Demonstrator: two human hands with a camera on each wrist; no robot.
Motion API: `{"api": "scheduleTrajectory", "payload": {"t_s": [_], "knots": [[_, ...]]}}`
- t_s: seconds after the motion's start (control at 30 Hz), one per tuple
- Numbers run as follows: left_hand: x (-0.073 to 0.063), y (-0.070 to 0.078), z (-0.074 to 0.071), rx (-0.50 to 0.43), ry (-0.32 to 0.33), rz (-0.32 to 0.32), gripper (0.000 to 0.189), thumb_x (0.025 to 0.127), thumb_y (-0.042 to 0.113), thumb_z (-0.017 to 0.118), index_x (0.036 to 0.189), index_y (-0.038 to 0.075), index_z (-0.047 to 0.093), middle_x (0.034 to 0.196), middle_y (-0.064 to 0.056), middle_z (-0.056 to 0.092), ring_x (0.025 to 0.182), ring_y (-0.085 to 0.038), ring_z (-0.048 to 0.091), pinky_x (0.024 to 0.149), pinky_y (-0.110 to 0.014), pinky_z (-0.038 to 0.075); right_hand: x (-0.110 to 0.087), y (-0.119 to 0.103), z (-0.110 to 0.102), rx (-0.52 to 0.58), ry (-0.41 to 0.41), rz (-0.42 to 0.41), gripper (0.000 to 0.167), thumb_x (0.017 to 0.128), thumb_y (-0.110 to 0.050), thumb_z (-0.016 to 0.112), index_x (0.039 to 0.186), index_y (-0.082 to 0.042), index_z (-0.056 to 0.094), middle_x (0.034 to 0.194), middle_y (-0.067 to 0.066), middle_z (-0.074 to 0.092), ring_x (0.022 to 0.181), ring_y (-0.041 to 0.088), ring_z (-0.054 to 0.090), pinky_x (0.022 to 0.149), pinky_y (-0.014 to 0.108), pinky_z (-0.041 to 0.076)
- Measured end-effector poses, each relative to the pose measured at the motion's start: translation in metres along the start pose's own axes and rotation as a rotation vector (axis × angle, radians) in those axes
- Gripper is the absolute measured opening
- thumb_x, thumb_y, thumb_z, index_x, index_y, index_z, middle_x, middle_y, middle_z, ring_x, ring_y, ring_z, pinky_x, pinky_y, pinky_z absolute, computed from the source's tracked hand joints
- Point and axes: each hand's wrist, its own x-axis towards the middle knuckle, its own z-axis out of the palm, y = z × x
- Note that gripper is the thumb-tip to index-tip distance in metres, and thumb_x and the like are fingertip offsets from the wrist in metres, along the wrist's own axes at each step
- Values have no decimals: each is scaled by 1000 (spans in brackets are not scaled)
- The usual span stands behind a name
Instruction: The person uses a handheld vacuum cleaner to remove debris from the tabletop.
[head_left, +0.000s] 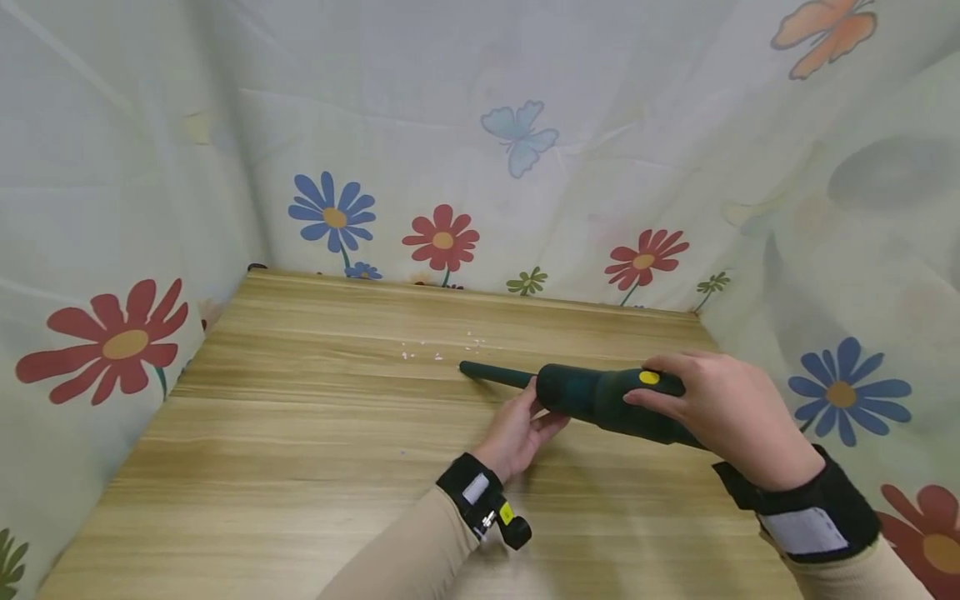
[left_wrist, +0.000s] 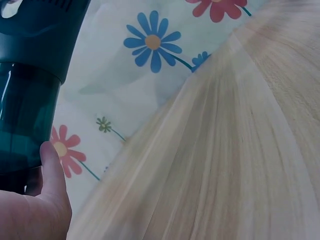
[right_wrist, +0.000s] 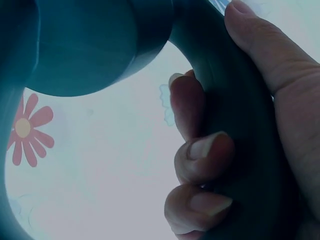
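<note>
A dark green handheld vacuum (head_left: pixel 600 398) with a slim nozzle (head_left: pixel 497 375) is held over the wooden table, its tip pointing left. My right hand (head_left: pixel 738 408) grips its handle; the right wrist view shows several fingers curled round the handle (right_wrist: pixel 235 120). At the front of the body, my left hand (head_left: pixel 521 433) holds it from below, near where the nozzle joins. In the left wrist view the thumb lies against the translucent canister (left_wrist: pixel 25 115). Small white scraps (head_left: pixel 438 357) lie scattered just beyond the nozzle tip. Part of the left fingers is hidden behind the vacuum.
The wood-grain table (head_left: pixel 300 467) reaches back to a pale curtain (head_left: pixel 405 125) printed with flowers and butterflies. The curtain also closes in the left and right sides. A black strap with a small camera (head_left: pixel 513 532) is on the left wrist.
</note>
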Motion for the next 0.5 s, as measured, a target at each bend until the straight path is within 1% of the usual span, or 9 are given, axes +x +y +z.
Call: {"api": "scheduleTrajectory", "payload": {"t_s": [0.33, 0.5], "knots": [[-1, 7, 1, -7, 26, 2, 36, 97, 35, 59, 116, 5, 61, 104, -8, 63, 94, -26, 63, 96, -42, 47, 4, 0, 5, 16, -21, 20, 45, 72, -45, 83, 97, -9, 73, 74, 2, 65, 56, 13, 47, 45, 26, 37], [0, 8, -2, -7, 34, -4, 37, 96, 36, 60, 117, 5, 60, 105, -8, 62, 93, -26, 63, 94, -40, 50, 4, 0, 8, 14, -13, 20, 45, 72, -45, 83, 97, -8, 73, 75, 3, 66, 56, 13, 48, 45, 26, 37]]}}
